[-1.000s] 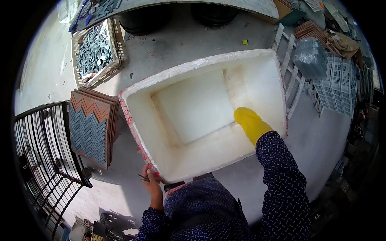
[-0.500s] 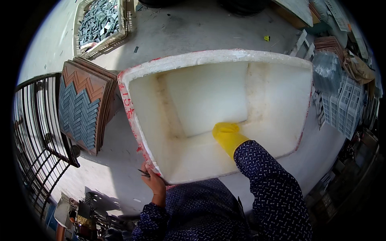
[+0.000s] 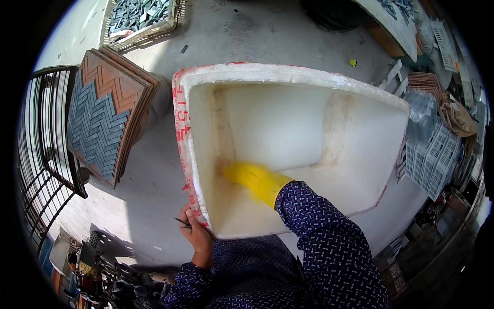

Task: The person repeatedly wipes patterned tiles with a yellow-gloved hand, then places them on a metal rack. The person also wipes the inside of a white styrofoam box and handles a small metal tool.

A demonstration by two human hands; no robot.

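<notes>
A large white foam box (image 3: pixel 288 74) with red markings on its left wall is tilted before me, its open side facing me. Its inside is bare apart from brownish stains along the corners. My left hand (image 3: pixel 197 238), ungloved, grips the lower left corner of the rim. A thin dark pointed piece (image 3: pixel 182 223) sticks out by its fingers; its kind does not show. My right hand (image 3: pixel 257 180), in a yellow rubber glove, is inside the box at the stained lower left corner of its bottom. Motion smears its fingers, and whether anything is under them is hidden.
Stacked boards with herringbone tiles (image 3: pixel 98 131) stand at the left, beside a black metal rack (image 3: pixel 51 103). A cream crate (image 3: pixel 177 13) of small grey tiles sits at the far left. Grey plastic crates (image 3: pixel 429 157) and a brown paper bundle (image 3: pixel 458 117) lie at the right.
My gloved right hand has swept left across the inside of the box, from the middle to the left corner. The box appears shifted slightly right; my left hand keeps its hold.
</notes>
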